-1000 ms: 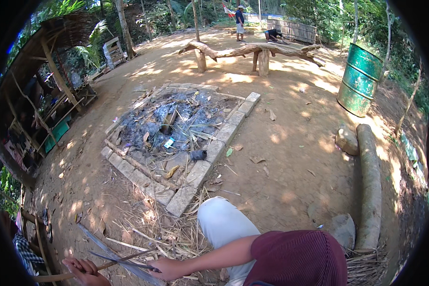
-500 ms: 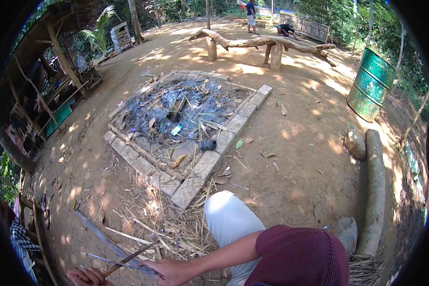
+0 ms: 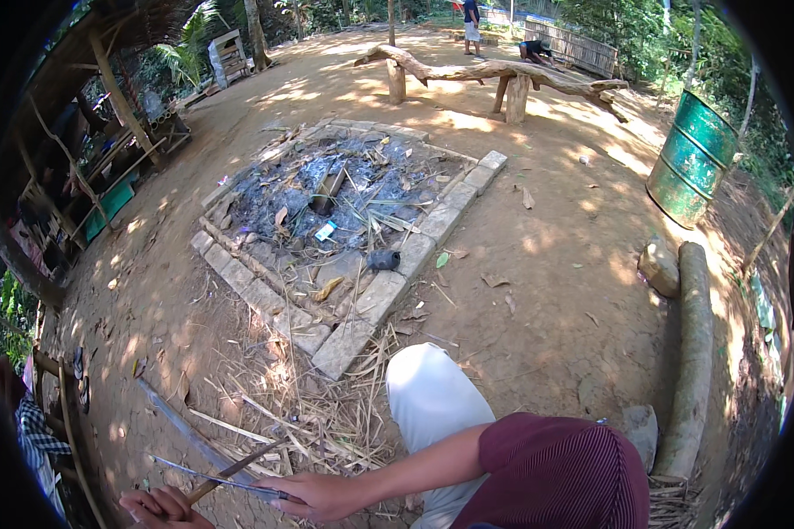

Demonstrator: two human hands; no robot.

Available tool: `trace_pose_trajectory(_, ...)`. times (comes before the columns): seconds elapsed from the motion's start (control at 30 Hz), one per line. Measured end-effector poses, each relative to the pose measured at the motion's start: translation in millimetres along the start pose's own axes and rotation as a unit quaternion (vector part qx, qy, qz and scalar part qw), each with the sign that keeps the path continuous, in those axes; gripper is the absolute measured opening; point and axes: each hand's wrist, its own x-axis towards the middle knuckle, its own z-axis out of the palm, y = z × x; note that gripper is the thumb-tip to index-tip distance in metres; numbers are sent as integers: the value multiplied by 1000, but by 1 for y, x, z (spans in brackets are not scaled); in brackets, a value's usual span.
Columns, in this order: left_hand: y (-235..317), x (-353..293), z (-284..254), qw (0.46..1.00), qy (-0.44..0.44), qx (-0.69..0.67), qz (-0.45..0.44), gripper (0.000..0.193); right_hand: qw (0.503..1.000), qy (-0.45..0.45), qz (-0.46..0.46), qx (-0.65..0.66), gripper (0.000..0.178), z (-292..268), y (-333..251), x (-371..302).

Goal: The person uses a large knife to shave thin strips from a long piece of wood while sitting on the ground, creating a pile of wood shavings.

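Low in the picture, my left hand (image 3: 166, 509) is closed around the lower end of a brown stick (image 3: 254, 456), which slants up to the right. My right hand (image 3: 313, 495) grips the dark handle of a knife with a long, thin blade (image 3: 178, 465). That blade points left and crosses the stick just above my left fist. Behind the two hands a long grey-blue strip (image 3: 178, 421) slants across the ground, its near end hidden by my right hand. Pale shavings and dry straw-like strips (image 3: 326, 441) litter the ground beside it.
Ahead is a fire pit edged with blocks (image 3: 348, 348), holding ash and a small black can (image 3: 384, 260). A rough log bench (image 3: 468, 70) stands beyond it. To the right are a green drum (image 3: 692, 159), a stone (image 3: 659, 267) and a log (image 3: 690, 361). Two people are far off.
The knife blade and both hands have shifted slightly, with the blade still across the stick. The whole view has moved a little. Both grips are kept.
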Motion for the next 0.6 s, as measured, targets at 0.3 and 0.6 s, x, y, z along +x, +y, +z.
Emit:
trace_pose_trajectory(0.3,-30,8,-19,992,-99,-79,27,38,998,-15,65,-23,38,-21,-7,7)
trace_pose_trajectory(0.6,-8,-1,-29,988,-144,-37,47,40,963,-46,259,-55,27,-18,14,4)
